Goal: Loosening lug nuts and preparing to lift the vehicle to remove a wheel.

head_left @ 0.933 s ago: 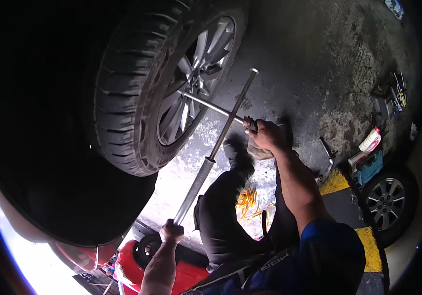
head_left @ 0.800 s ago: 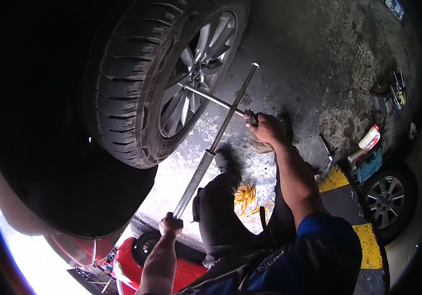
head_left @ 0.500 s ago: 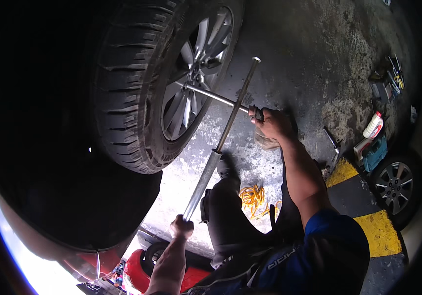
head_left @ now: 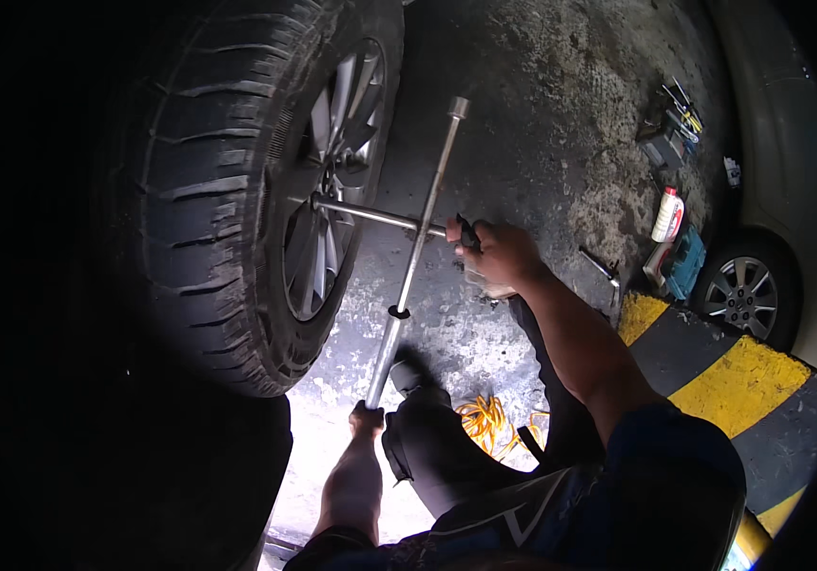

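While cross wrench [head_left: 415, 249] sits on wheel [head_left: 325, 190] hub, left hand [head_left: 367, 420] grips lower arm end, right hand [head_left: 494, 254] grips side arm.

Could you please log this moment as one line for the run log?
left hand: grips lower arm of cross wrench | right hand: grips its side arm | wrench: socket end on wheel hub | floor: orange cord

Wearing a dark blue short-sleeved shirt, sleeve ending above the right elbow. Showing both forearms bare, left hand [head_left: 367, 419] and right hand [head_left: 499, 255] ungloved. Wearing dark trousers, black over the knee, with a pale angular marking at the lap.
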`<state>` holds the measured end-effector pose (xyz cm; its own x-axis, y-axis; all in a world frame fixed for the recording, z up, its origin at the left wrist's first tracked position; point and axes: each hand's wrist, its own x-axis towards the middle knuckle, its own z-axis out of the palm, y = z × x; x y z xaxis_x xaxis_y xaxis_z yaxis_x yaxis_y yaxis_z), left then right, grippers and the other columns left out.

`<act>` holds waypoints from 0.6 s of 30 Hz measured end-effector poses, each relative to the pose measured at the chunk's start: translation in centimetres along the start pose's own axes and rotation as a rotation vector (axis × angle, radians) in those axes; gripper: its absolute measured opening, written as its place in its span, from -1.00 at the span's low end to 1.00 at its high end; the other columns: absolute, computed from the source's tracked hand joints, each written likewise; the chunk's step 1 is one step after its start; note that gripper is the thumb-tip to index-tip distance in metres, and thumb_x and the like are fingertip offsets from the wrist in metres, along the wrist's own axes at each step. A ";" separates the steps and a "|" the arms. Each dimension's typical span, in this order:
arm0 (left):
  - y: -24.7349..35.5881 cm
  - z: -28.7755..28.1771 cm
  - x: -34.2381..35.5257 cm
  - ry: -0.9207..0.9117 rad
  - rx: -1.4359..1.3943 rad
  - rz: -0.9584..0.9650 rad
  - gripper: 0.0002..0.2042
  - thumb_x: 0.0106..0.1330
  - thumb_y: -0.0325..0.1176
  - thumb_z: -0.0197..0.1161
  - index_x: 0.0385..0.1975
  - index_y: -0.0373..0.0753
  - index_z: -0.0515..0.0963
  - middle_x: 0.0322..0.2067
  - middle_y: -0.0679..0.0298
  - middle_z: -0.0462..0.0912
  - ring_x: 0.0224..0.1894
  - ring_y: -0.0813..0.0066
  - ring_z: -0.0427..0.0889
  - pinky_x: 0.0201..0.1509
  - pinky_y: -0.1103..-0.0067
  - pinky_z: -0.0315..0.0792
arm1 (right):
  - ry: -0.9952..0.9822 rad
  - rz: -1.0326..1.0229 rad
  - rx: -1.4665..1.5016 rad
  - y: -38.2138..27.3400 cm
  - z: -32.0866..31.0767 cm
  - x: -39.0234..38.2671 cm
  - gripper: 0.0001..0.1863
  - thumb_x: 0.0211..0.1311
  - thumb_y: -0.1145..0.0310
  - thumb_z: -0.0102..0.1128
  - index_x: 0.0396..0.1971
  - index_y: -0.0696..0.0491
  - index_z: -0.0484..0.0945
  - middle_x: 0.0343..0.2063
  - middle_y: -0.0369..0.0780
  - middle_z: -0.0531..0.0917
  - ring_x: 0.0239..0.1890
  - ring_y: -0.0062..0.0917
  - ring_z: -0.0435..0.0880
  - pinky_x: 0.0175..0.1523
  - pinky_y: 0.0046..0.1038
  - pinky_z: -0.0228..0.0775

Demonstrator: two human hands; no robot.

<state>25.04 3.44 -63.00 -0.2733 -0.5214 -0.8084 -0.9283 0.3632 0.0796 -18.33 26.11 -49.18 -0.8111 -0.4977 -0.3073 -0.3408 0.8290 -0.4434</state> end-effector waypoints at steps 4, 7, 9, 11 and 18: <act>-1.6 -2.3 -7.4 -0.075 0.111 -0.082 -0.61 0.07 -0.09 0.30 -0.16 -0.18 0.57 -0.21 -0.04 0.69 -0.07 -0.06 0.65 0.03 0.20 0.50 | -0.119 0.146 -0.078 0.9 -0.4 -2.2 -0.59 0.19 -0.02 0.24 -0.24 0.05 0.60 -0.45 -0.07 0.70 -0.37 -0.13 0.71 -0.20 -0.18 0.53; 0.3 -5.9 -13.8 -0.091 0.185 -0.261 -0.63 0.11 -0.11 0.29 -0.14 -0.18 0.56 -0.20 -0.05 0.69 -0.07 -0.05 0.66 0.02 0.20 0.51 | -0.202 0.135 -0.001 1.5 -0.4 -2.3 -0.58 0.21 -0.02 0.23 -0.23 0.06 0.61 -0.41 -0.06 0.71 -0.32 -0.14 0.71 -0.16 -0.20 0.52; 1.1 -8.6 -17.2 -0.091 0.203 -0.294 -0.63 0.13 -0.12 0.27 -0.13 -0.18 0.55 -0.22 -0.06 0.69 -0.09 -0.04 0.66 0.03 0.19 0.51 | -0.224 0.125 0.056 1.7 0.0 -1.7 -0.58 0.22 -0.03 0.22 -0.22 0.06 0.61 -0.39 -0.05 0.71 -0.29 -0.14 0.71 -0.14 -0.20 0.52; 1.9 -11.3 -20.1 -0.092 0.276 -0.315 -0.63 0.13 -0.11 0.26 -0.13 -0.18 0.54 -0.21 -0.06 0.69 -0.09 -0.05 0.66 0.04 0.18 0.50 | -0.351 0.178 0.111 2.0 0.5 -0.3 -0.55 0.24 -0.05 0.19 -0.17 0.06 0.60 -0.34 -0.04 0.71 -0.20 -0.15 0.70 -0.07 -0.21 0.50; 13.7 -23.9 -31.7 -0.027 0.432 -0.186 -0.63 0.09 -0.15 0.36 -0.25 -0.28 0.49 -0.41 -0.09 0.67 -0.26 -0.12 0.68 -0.19 0.15 0.56 | -0.457 0.117 0.285 3.3 2.1 3.2 -0.54 0.24 -0.08 0.20 -0.10 0.00 0.60 -0.22 -0.03 0.70 -0.10 -0.17 0.68 -0.01 -0.24 0.48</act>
<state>14.94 6.52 -22.34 -0.0999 -0.5900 -0.8012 -0.7697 0.5561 -0.3136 -21.04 26.76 -53.39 -0.5248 -0.5190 -0.6747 -0.0672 0.8154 -0.5750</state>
